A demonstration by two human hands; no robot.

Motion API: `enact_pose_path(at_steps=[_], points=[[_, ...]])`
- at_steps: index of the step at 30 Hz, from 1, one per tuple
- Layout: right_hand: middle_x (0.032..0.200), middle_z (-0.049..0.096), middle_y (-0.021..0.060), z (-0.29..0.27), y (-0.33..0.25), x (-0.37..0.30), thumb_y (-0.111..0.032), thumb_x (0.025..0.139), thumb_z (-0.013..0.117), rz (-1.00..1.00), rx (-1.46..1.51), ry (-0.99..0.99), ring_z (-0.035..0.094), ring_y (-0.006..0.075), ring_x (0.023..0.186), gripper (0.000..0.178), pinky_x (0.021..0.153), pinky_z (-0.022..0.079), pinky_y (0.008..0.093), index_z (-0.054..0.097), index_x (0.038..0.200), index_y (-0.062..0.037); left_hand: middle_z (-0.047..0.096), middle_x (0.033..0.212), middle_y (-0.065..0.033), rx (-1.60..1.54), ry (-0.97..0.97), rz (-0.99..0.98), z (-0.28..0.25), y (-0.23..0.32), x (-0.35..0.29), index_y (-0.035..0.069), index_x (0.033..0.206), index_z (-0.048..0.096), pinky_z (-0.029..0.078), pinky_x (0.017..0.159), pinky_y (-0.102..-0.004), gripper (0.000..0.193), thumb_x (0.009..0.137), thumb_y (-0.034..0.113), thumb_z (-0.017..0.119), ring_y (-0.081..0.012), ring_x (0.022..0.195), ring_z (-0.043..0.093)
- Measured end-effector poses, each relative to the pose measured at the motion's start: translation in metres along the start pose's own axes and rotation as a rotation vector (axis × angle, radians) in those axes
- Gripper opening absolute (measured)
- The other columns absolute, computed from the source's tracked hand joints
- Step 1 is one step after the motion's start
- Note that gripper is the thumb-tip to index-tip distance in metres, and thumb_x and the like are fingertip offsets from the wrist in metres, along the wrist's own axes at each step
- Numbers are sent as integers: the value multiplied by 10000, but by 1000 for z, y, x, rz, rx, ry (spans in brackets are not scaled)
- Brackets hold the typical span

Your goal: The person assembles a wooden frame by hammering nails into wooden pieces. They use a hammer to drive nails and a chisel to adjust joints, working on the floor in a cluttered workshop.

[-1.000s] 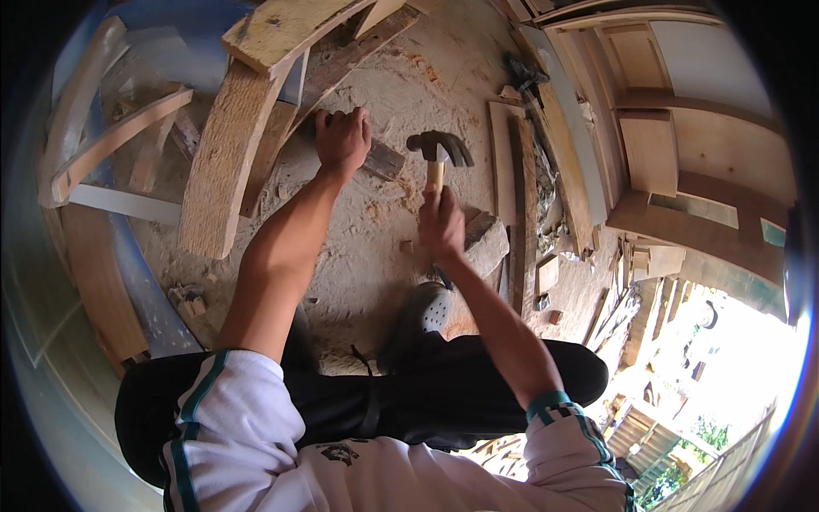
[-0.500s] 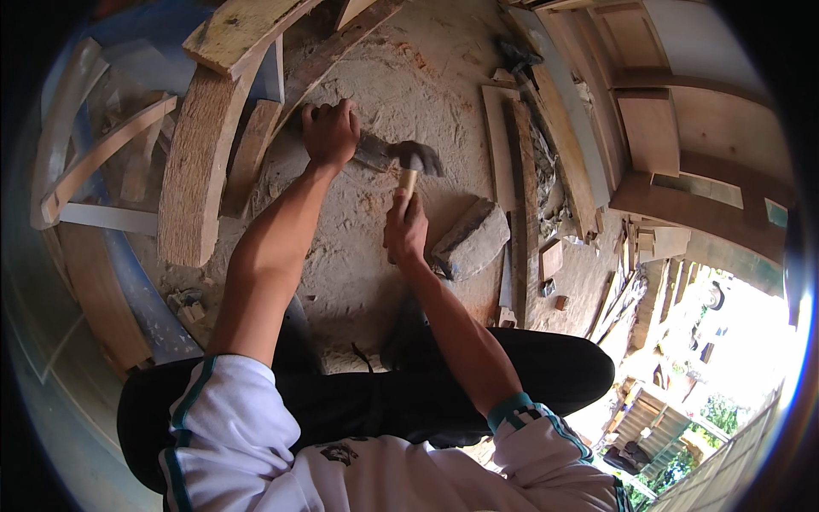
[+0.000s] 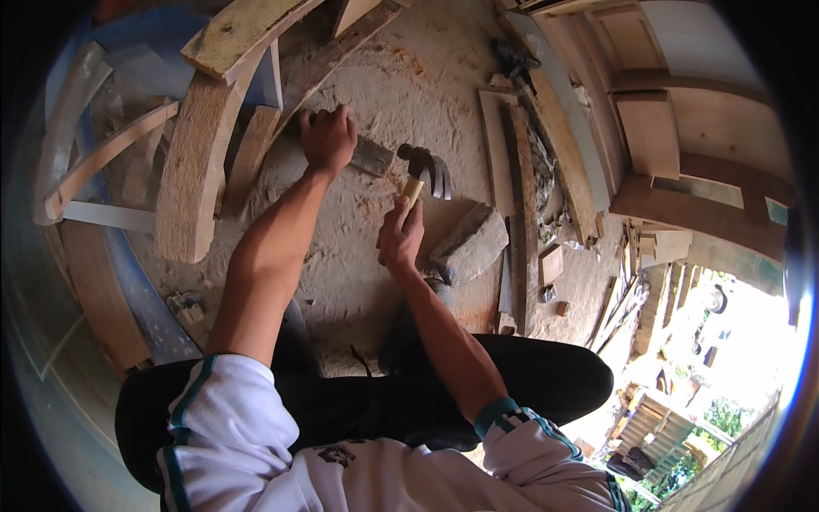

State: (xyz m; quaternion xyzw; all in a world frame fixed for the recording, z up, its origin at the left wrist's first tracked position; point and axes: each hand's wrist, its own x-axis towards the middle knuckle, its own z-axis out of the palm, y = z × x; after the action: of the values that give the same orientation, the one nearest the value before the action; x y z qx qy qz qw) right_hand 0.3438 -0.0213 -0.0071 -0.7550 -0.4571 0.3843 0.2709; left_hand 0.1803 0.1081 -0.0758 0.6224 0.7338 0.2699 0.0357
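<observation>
My left hand (image 3: pixel 329 139) is closed around one end of a short, dark piece of wood (image 3: pixel 373 157), which lies low over the sandy ground and points to the right. What the fingers grip underneath is hidden. In my right hand (image 3: pixel 400 232) is a claw hammer (image 3: pixel 418 182), held by its pale wooden handle. Its dark metal head is just right of the wood's free end, with a small gap between them, and the claw points right and toward me. A grey stone-like block (image 3: pixel 470 243) lies beside my right hand.
Upright rough timber (image 3: pixel 198 162) and a beam (image 3: pixel 247 34) stand close on the left. Long boards (image 3: pixel 522 196) lie to the right of the block, with wooden panels (image 3: pixel 648 128) beyond. Small wood offcuts (image 3: pixel 551 264) are scattered on the ground. My knees frame the near side.
The hammer head has shifted away from the wood's end and turned, so its claw now angles toward me. My right hand has dropped slightly nearer. My left hand has barely moved.
</observation>
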Motion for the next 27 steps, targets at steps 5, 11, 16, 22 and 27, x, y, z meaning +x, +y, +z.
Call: enact_pose_path(at_steps=[5, 11, 16, 22, 27], points=[[704, 605, 188, -12, -10, 9, -463, 1022, 412, 181, 113, -74, 626, 318, 624, 478, 613, 479, 460, 525, 1012, 1, 654, 820, -68, -25, 37, 7, -2, -2, -1, 161, 1006, 626, 322, 1011, -466, 136, 926, 222, 534, -249, 871, 618], [605, 515, 55, -18, 16, 5, -436, 1032, 422, -63, 169, 20, 528, 161, 477, 417, 450, 426, 336, 519, 990, -32, 650, 815, -78, -30, 37, 7, -3, -2, -1, 139, 1000, 634, 335, 997, -458, 160, 926, 240, 534, -246, 869, 614], [612, 450, 3, 5, 14, 5, -436, 1041, 412, -65, 192, -48, 431, 97, 400, 382, 355, 375, 282, 468, 988, -62, 648, 803, -74, -36, 43, 4, 1, 0, -1, 141, 985, 637, 337, 993, -453, 152, 923, 235, 534, -243, 856, 613], [616, 441, 4, -1, -10, 1, -452, 1041, 394, -38, 320, -20, 418, 106, 390, 395, 349, 375, 286, 466, 981, -68, 654, 823, -81, -48, 24, -1, -1, 0, 0, 143, 983, 637, 325, 1005, -453, 151, 923, 233, 532, -240, 882, 611], [627, 562, 120, -2, -4, 14, -475, 1021, 421, -14, 106, -53, 575, 225, 482, 468, 471, 448, 392, 501, 936, -22, 658, 835, -85, -55, -9, -24, -4, 1, 0, 139, 984, 637, 321, 1012, -453, 155, 930, 234, 526, -242, 901, 610]])
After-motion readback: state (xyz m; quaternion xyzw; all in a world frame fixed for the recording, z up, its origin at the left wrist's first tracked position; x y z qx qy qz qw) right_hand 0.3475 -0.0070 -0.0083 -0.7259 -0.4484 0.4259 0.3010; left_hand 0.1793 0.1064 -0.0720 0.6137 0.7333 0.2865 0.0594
